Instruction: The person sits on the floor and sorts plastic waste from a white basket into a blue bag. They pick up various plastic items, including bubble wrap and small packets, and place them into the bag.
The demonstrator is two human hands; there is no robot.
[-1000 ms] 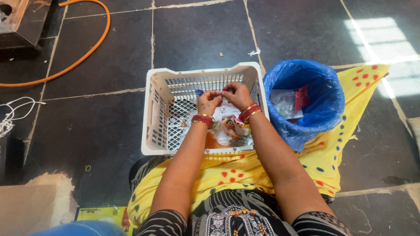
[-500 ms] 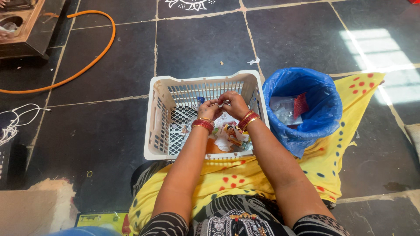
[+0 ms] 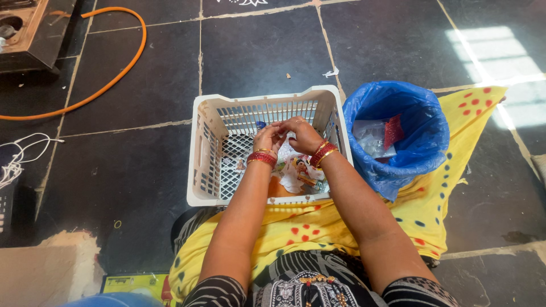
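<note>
Hands meet over the far half of a white slotted crate [image 3: 207, 148] that sits on the dark tiled floor [image 3: 114, 170]. Left hand [image 3: 267, 138] and right hand [image 3: 304, 135] face each other with fingertips pressed together on a small item held between them; the item is too small and too covered to identify. Each grip is therefore a pinch, closed on that item.

Location of the worked item: between the two grips, above the crate interior, close to the crate's far wall. Directly below the grips lies a loose pile of printed wrappers [image 3: 296, 173] on the crate bottom.

Hazards, as judged from this view:
- Slip of the pinch. Cause: small contact area at the fingertips. The item would likely drop into the wrappers and be hard to pick out.
- Escape through the crate. Cause: slotted walls and mesh bottom just beneath the grips.
- Snagging. Cause: red and gold bangles [image 3: 263, 157] at both wrists, close to the crate's near rim.

Edges and clearance: the far wall stands just beyond the grips; side walls are near on both sides. Just to the right of the right grip, a blue bag-lined bin [image 3: 421, 153] is open at the top and touches the crate. Upward room is free. An orange hose [image 3: 122, 74] lies well away, beyond the left grip.
</note>
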